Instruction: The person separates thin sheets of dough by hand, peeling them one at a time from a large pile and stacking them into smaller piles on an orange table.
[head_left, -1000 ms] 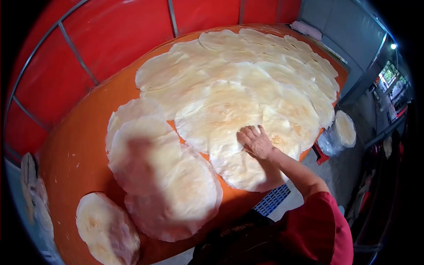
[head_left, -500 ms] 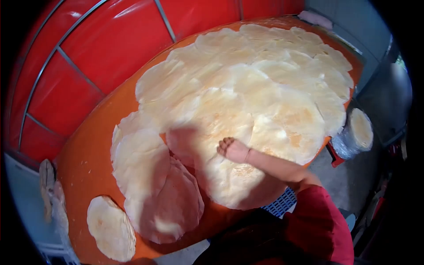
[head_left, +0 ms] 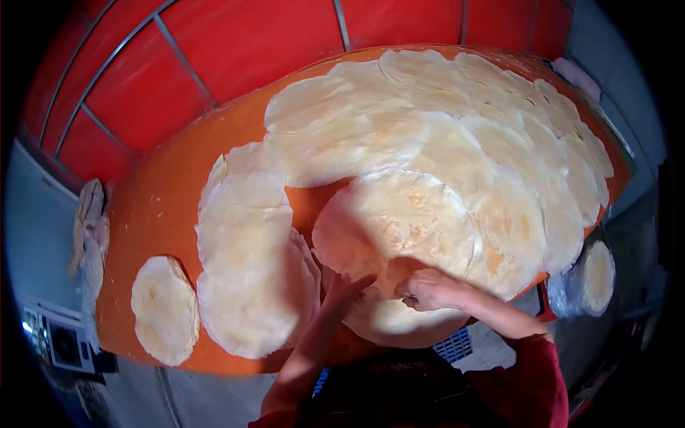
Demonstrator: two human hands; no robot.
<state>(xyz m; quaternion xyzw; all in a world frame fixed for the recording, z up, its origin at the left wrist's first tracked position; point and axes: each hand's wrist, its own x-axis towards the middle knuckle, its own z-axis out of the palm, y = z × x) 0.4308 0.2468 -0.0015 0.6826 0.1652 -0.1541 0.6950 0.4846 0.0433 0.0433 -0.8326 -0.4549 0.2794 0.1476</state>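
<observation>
Large thin round flatbreads, pale with browned patches, lie overlapping across the orange table. My right hand [head_left: 430, 289] is closed, its curled fingers at the near edge of a round flatbread [head_left: 421, 214]; the fingertips are partly hidden. My left hand [head_left: 349, 291] is at that flatbread's near left edge, thumb and fingers apart, touching or just over it. Another flatbread [head_left: 407, 328] shows below both hands, close to the table's front edge. Shadows of the arms darken the dough sheets around the hands.
A stack of flatbreads [head_left: 250, 285] lies left of my hands, and a smaller stack [head_left: 164, 310] farther left. Overlapping flatbreads [head_left: 342, 114] cover the far side of the orange table [head_left: 164, 192]. A plastic-wrapped stack [head_left: 596, 278] stands at right, a blue basket [head_left: 454, 346] below the edge.
My left hand has come into view from below. My right hand has moved toward the flatbread's near edge. The view has turned left.
</observation>
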